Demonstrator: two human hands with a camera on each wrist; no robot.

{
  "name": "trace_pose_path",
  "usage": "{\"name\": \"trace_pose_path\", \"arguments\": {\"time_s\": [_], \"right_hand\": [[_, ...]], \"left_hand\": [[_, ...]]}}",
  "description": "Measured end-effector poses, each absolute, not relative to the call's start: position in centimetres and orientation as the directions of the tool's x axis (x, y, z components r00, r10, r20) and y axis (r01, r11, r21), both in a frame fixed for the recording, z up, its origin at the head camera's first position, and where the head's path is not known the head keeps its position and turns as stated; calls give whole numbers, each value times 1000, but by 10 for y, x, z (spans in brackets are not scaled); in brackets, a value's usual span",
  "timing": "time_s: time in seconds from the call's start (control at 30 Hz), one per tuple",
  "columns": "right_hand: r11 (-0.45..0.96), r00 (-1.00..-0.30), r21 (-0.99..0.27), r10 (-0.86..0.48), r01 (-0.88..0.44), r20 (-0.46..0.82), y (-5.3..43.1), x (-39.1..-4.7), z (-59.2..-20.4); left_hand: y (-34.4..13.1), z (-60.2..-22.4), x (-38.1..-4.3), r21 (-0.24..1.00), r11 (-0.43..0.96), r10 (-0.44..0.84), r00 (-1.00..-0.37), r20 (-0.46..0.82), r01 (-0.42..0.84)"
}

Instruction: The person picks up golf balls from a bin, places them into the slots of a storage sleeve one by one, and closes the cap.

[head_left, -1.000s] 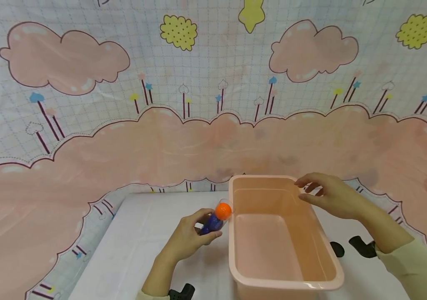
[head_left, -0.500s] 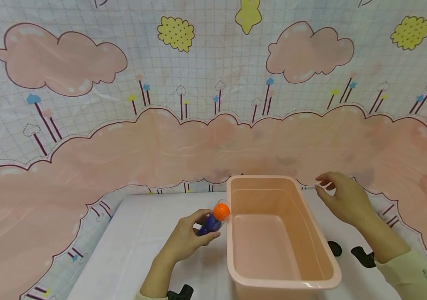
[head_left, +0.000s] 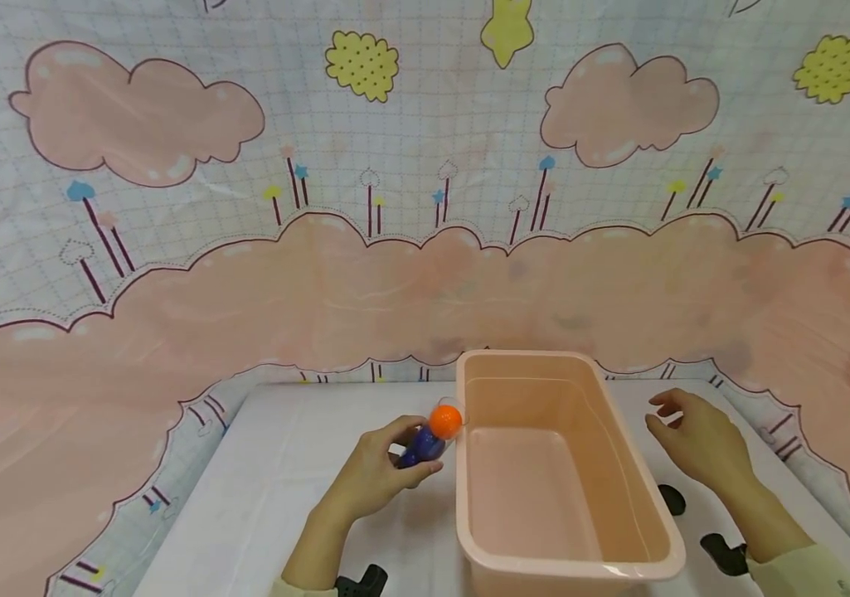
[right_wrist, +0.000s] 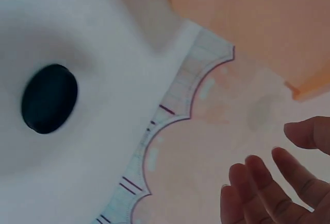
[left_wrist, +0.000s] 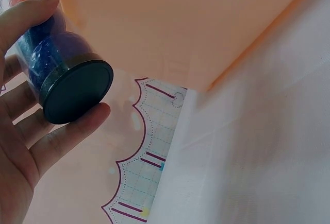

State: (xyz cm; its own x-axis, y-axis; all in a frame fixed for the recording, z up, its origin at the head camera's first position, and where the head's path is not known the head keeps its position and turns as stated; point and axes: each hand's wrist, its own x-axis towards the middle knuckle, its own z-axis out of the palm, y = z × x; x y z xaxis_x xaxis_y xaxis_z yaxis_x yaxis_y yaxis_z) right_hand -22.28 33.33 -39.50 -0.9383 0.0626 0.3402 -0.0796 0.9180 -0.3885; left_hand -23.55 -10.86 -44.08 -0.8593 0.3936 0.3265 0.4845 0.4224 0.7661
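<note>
My left hand (head_left: 372,473) grips a clear tube (left_wrist: 62,72) beside the left rim of a peach plastic bin (head_left: 566,565). Blue and purple balls show through its wall, with an orange ball (head_left: 445,422) at the end nearest the bin. A black round base (left_wrist: 78,92) closes the other end, touched by a fingertip in the left wrist view. Over the table to the right of the bin, my right hand (head_left: 708,444) hovers with loosely bent fingers and holds nothing. Below it a black round lid (head_left: 672,499) lies flat on the white table.
The bin's floor (head_left: 525,489) shows nothing on it. White cloth covers the tabletop (head_left: 268,489) around it. A cartoon-printed curtain (head_left: 395,290) hangs behind the table. Black wrist mounts (head_left: 362,582) sit on both wrists.
My right hand has moved from above the bin's far right rim to the right, then down and toward me. The left hand and its tube stay in place.
</note>
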Motion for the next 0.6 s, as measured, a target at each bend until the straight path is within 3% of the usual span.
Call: {"name": "trace_pose_path", "arguments": {"time_s": [0.6], "right_hand": [[921, -997, -381, 64, 76, -44, 362, -219, -455]], "left_hand": [[-107, -443, -237, 766, 443, 381, -872, 308, 465]]}}
